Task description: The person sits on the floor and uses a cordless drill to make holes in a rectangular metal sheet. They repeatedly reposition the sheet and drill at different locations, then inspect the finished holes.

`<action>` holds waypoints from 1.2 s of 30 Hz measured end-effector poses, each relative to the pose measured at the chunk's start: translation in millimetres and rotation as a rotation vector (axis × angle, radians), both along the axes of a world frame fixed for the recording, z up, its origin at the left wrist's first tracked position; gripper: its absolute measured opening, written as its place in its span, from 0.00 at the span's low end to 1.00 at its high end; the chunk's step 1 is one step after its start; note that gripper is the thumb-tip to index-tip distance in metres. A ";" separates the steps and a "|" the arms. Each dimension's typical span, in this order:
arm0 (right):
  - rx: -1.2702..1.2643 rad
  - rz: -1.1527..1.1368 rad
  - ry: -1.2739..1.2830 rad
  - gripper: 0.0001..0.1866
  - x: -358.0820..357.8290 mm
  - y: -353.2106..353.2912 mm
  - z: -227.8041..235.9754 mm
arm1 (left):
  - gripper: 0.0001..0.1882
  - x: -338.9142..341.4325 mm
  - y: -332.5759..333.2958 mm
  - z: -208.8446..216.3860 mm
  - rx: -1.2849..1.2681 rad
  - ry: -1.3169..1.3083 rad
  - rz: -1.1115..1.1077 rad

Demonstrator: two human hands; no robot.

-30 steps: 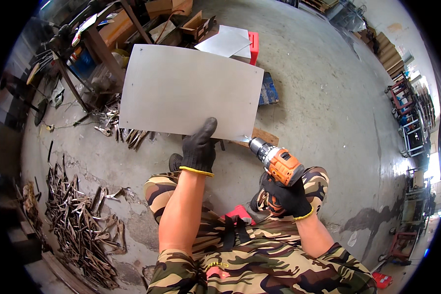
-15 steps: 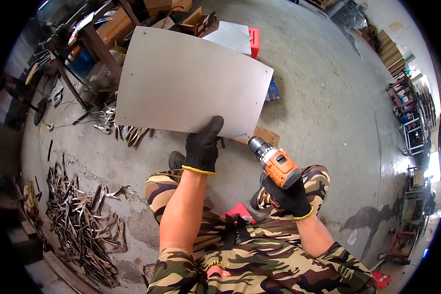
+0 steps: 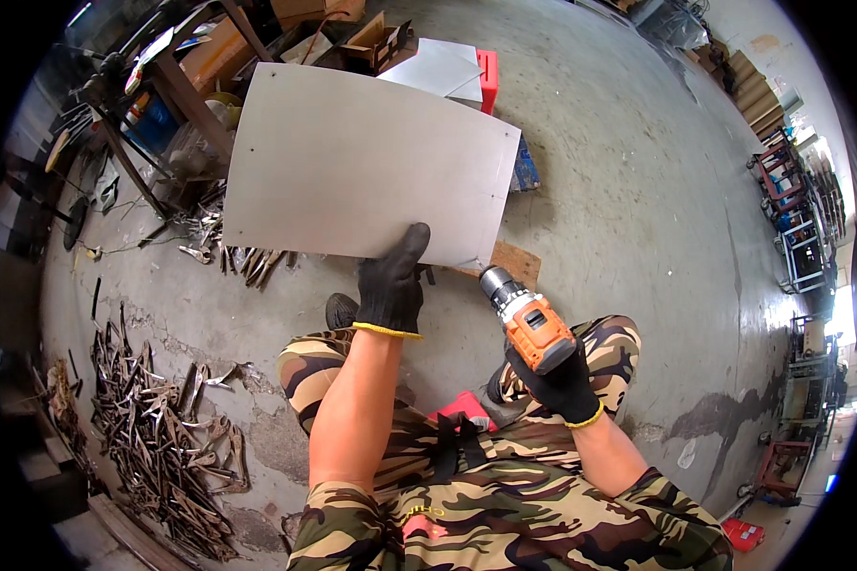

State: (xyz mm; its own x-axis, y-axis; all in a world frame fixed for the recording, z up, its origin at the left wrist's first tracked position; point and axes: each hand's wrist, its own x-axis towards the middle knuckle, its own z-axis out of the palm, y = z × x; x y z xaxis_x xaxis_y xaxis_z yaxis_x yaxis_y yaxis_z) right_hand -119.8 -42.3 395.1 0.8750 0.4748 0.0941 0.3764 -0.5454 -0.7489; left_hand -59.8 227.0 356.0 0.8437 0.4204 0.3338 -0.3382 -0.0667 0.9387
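Note:
A large grey metal sheet [image 3: 362, 157] with small holes near its edges spreads out in front of me. My left hand [image 3: 391, 285], in a black glove with a yellow cuff, grips its near edge, thumb on top and fingers hidden beneath. My right hand [image 3: 564, 385], gloved the same way, is wrapped round an orange and black cordless drill [image 3: 535, 328]. The drill's chuck points at the sheet's near right corner, where the bit's tip seems to meet it; whether it touches I cannot tell.
Clamp-like metal tools [image 3: 162, 428] lie heaped on the floor at left. A red stool [image 3: 488, 81] carrying more sheets [image 3: 436, 68] stands beyond the sheet. A wooden board [image 3: 516, 265] shows under its right corner. Wheeled racks [image 3: 802, 257] line the right side.
The sheet's far edge has dipped slightly toward me and its right side has shifted a little left. The drill has shifted slightly left and turned a little in my right hand.

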 end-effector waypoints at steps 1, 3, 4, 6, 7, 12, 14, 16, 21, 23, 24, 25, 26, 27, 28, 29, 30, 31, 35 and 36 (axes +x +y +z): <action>-0.035 0.001 -0.010 0.14 1.0 1.1 3.8 | 0.20 0.4 0.9 0.1 -0.029 0.007 -0.016; -0.136 -0.008 -0.027 0.15 3.8 3.2 10.9 | 0.21 0.2 0.9 -0.3 -0.055 0.008 -0.023; -0.201 -0.020 -0.034 0.15 4.7 3.4 14.0 | 0.21 0.4 -0.4 -0.2 -0.052 0.002 -0.016; -0.142 -0.023 -0.015 0.16 4.3 2.3 19.4 | 0.21 -0.3 -1.5 1.2 -0.064 0.011 -0.008; -0.115 -0.027 -0.006 0.17 4.2 0.8 21.1 | 0.21 -0.9 -2.8 3.6 -0.082 0.024 -0.010; -0.106 -0.040 0.067 0.16 4.9 -4.7 17.0 | 0.17 -2.0 -2.5 7.9 -0.026 0.002 -0.032; -0.111 -0.057 0.077 0.16 4.7 -5.8 16.7 | 0.14 -1.5 -5.0 22.4 -0.132 0.062 -0.073; -0.104 -0.057 0.046 0.16 3.6 -4.9 18.4 | 0.11 -0.5 -7.3 27.8 -0.303 0.095 -0.119; -0.087 -0.065 0.046 0.17 2.9 -7.0 12.1 | 0.13 -3.5 -4.5 21.5 -0.103 0.116 -0.126; -0.114 -0.075 0.061 0.17 4.2 -5.1 15.3 | 0.13 -1.5 -8.9 29.9 -0.342 0.181 -0.174; -0.072 -0.087 0.074 0.17 3.7 -3.6 15.1 | 0.14 -1.5 -7.1 28.7 -0.212 0.139 -0.160; -0.031 -0.100 0.088 0.17 3.1 -2.4 14.9 | 0.14 -1.8 -4.6 27.3 -0.082 0.097 -0.148; -0.038 -0.080 0.055 0.17 3.4 -1.7 13.7 | 0.14 -2.1 -3.0 26.9 0.048 0.055 -0.135; -0.044 -0.059 0.022 0.17 4.3 -1.2 11.3 | 0.14 -2.0 -4.5 27.1 -0.079 0.087 -0.146; -0.051 -0.039 -0.010 0.18 5.0 -0.6 9.2 | 0.13 -1.3 -8.0 29.4 -0.205 0.118 -0.157; 0.011 -0.076 0.051 0.18 5.1 1.2 8.2 | 0.13 -0.5 -8.5 29.5 -0.248 0.133 -0.159; 0.073 -0.113 0.113 0.18 4.8 4.2 7.2 | 0.13 0.1 -9.2 29.5 -0.292 0.149 -0.162; 0.133 -0.151 0.173 0.18 4.7 7.5 7.1 | 0.13 1.7 -9.0 28.2 -0.255 0.147 -0.158; 0.234 -0.239 0.396 0.17 1.1 16.1 21.7 | 0.09 5.3 -7.2 32.6 -0.122 0.093 -0.005; 0.180 -0.194 0.310 0.17 0.1 13.5 19.6 | 0.08 7.2 -5.7 31.7 -0.121 0.064 0.034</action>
